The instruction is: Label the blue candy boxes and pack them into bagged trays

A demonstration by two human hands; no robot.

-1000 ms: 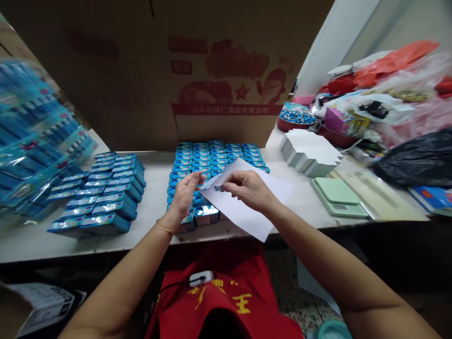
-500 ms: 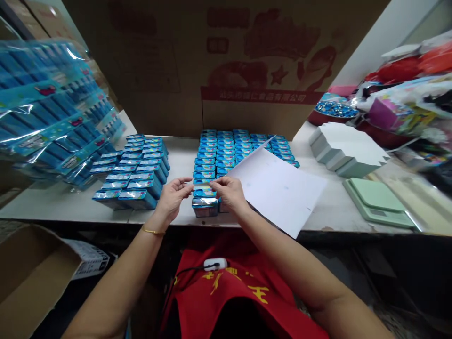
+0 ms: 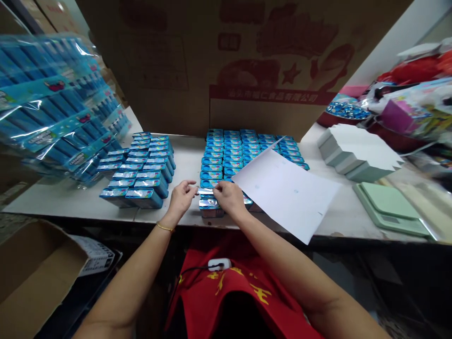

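Glossy strip (image 3: 205, 191) spanned between both hands, over the near end of the blue-topped boxes (image 3: 212, 161).
Right hand (image 3: 229, 197) pinches the strip's three-o'clock end; left hand (image 3: 181, 202) has fingertips at the nine-o'clock end, grip there cannot be confirmed. Level span presumably keeps it flat. White sheet (image 3: 289, 193) overlaps boxes at three o'clock, apparently for reach; boxes stand in tight rows toward twelve, likely for aligned tops.
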